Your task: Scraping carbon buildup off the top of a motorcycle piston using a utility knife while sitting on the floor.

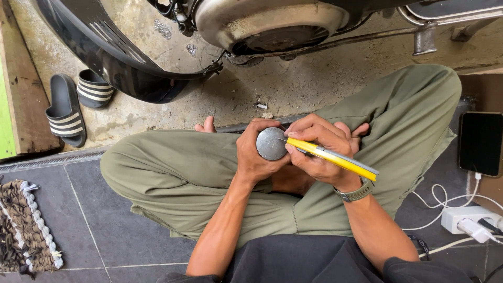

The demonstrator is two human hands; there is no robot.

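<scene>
My left hand (pixel 255 157) grips a round grey metal disc (pixel 271 143) and holds it up above my crossed legs in olive trousers (pixel 173 173). My right hand (pixel 319 152) holds a yellow-handled utility knife (pixel 335 158), its tip resting on the right side of the disc's face. A watch with a green strap (pixel 357 193) sits on my right wrist. The two hands touch around the disc.
A scooter's black fender (pixel 120 63) and metal engine cover (pixel 267 21) stand on the concrete just ahead. Striped black sandals (pixel 76 102) lie at the left, a woven mat (pixel 26 228) at the lower left. A phone (pixel 480 142), white charger and cables (pixel 469 217) lie at the right.
</scene>
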